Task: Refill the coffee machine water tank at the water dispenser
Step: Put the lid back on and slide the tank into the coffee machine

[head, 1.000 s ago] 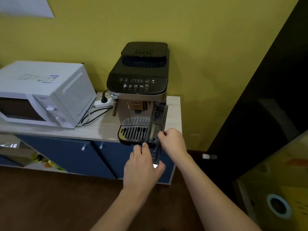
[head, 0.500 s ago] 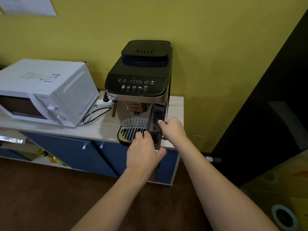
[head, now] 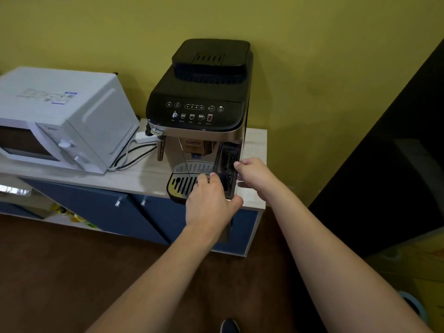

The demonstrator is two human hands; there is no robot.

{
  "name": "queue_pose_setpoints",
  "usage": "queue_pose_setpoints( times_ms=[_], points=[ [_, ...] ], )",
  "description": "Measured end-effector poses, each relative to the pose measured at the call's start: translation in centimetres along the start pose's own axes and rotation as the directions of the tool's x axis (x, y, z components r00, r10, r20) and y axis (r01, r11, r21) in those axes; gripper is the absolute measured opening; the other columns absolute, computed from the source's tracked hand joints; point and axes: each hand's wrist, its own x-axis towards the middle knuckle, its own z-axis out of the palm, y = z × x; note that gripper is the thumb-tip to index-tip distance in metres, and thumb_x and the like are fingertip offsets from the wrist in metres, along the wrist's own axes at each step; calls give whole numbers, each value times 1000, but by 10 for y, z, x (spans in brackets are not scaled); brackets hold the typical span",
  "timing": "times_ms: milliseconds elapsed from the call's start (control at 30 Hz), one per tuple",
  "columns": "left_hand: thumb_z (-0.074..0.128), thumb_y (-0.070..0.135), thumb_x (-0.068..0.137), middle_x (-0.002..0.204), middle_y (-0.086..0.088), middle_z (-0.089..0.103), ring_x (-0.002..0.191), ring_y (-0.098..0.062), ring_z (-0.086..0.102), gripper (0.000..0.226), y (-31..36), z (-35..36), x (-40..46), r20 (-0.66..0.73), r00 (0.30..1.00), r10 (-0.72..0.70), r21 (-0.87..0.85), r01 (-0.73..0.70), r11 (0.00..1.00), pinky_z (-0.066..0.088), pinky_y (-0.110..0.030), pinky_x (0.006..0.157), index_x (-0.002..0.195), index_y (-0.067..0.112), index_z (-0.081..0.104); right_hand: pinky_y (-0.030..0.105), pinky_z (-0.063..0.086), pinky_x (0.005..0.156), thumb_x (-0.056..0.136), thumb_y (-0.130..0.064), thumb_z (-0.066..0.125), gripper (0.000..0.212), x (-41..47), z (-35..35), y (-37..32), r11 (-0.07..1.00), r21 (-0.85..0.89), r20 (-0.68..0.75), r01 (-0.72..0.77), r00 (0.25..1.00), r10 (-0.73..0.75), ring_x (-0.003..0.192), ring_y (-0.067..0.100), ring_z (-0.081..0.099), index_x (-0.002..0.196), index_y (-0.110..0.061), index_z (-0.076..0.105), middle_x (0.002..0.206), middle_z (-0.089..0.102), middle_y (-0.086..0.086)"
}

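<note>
A black and silver coffee machine (head: pixel 199 111) stands on a light wooden counter (head: pixel 134 176). Its dark transparent water tank (head: pixel 227 162) sits in the slot on the machine's front right, almost flush with the front. My left hand (head: pixel 211 203) presses on the tank's lower front, fingers over the drip tray edge. My right hand (head: pixel 254 175) holds the tank's right front edge with fingertips and thumb. The tank's inside is too dark to tell its water level.
A white microwave (head: pixel 60 121) stands left of the machine, with cables and a power strip (head: pixel 144 139) between them. Blue cabinet doors (head: pixel 101 207) sit below the counter. A dark panel (head: pixel 396 164) stands at the right. The floor is brown.
The tank, sticking out of the machine a second ago, has slid back into its slot. Both hands moved forward with it.
</note>
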Motion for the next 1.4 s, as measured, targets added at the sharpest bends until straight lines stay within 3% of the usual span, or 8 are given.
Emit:
queue_pose_setpoints(
  times_ms=[167, 333, 633, 1233, 1400],
  points=[
    [59, 48, 78, 113, -7, 49, 95, -22, 54, 60, 0, -1, 2, -11, 1000, 9, -7, -9, 1000, 50, -34, 72, 125, 10, 51, 43, 55, 92, 102, -20, 47, 21, -2, -1, 1, 999, 50, 1, 5, 1000, -5, 70, 10, 56, 92, -11, 62, 75, 57, -2],
    [60, 47, 78, 112, -6, 49, 93, -21, 54, 55, 0, -1, 2, -16, 1000, 7, -9, -7, 1000, 45, -31, 68, 120, 12, 52, 38, 54, 89, 102, -19, 47, 15, -5, -3, -4, 999, 38, -2, 1, 1000, -1, 70, 10, 56, 95, -12, 58, 77, 57, 0],
    [62, 48, 77, 112, -5, 47, 94, -20, 53, 56, 4, -1, 2, -17, 1000, -18, -12, 17, 1000, 48, -32, 71, 118, 13, 49, 43, 54, 95, 102, -19, 48, 26, -5, -5, -1, 999, 47, 36, 16, 999, -18, 72, 11, 56, 79, -19, 59, 77, 58, 0],
    [62, 48, 73, 109, -4, 46, 89, -21, 53, 56, 6, 2, 15, -22, 1000, -22, -18, 21, 1000, 51, -36, 70, 114, 12, 51, 50, 52, 96, 103, -23, 45, 33, 1, -8, -6, 999, 25, 40, 36, 999, -37, 73, 15, 54, 72, -16, 56, 73, 55, -1],
    [61, 46, 74, 111, -7, 48, 94, -24, 53, 56, 9, 6, 32, -34, 999, -25, -35, 24, 999, 48, -35, 72, 116, 11, 51, 46, 50, 100, 105, -26, 39, 26, 14, -4, -9, 996, 76, 3, 42, 999, -42, 80, 9, 55, 89, -19, 60, 85, 59, -6]
  ],
)
